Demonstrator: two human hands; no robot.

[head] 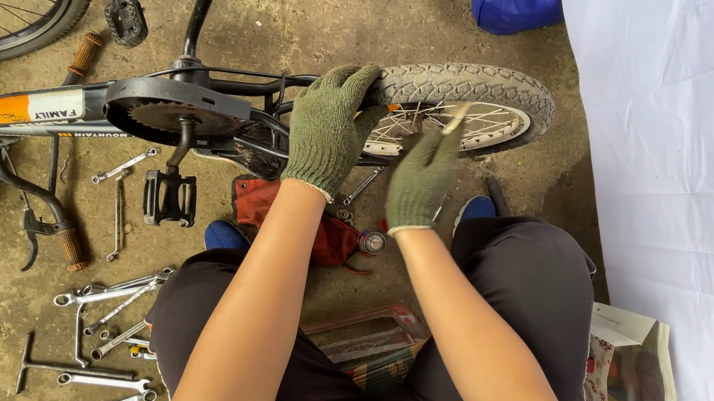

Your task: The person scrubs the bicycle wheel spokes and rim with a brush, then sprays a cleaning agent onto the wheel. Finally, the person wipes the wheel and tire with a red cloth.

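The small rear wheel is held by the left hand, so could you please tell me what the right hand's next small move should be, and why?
Probably bring the pale thin tool in the right hand a little further in to the spokes. Its tip already sits over them, and the left hand grips the tyre, steadying the small rear wheel. What the tool is cannot be told.
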